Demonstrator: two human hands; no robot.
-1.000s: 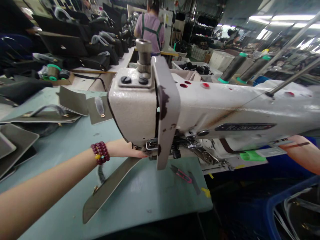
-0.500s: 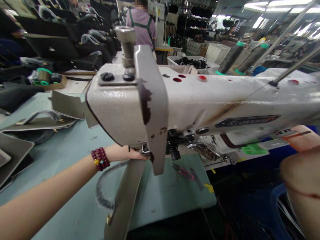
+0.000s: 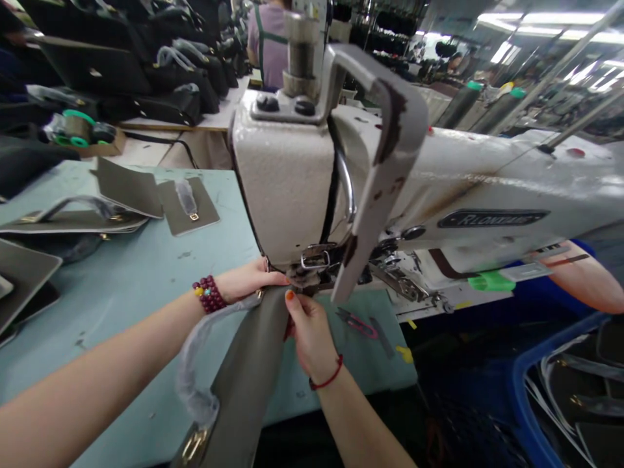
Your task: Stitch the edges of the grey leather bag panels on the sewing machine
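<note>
A taupe bag panel (image 3: 251, 364) runs up to the needle area of a white sewing machine (image 3: 287, 175). Its carrying handle (image 3: 188, 370), wrapped in clear plastic, loops out on the left, with gold hardware (image 3: 195, 445) at the lower end. My left hand (image 3: 251, 281), below a beaded bracelet, grips the panel's upper end beside the presser foot; its fingers are partly hidden. On the panel's right edge, just in front of the foot, my right hand (image 3: 309, 331) pinches with thumb and fingers. The needle itself is hidden.
Pink thread snips (image 3: 358, 323) lie right of the panel. More taupe bag parts (image 3: 129, 195) and a small panel with a wrapped strap (image 3: 190, 208) rest on the left. A blue bin (image 3: 521, 383) holds pieces at lower right. Another person (image 3: 270, 45) stands behind the machine.
My right hand has come in from the far right and taken hold of the panel's edge. The view has shifted, so the machine head appears farther right.
</note>
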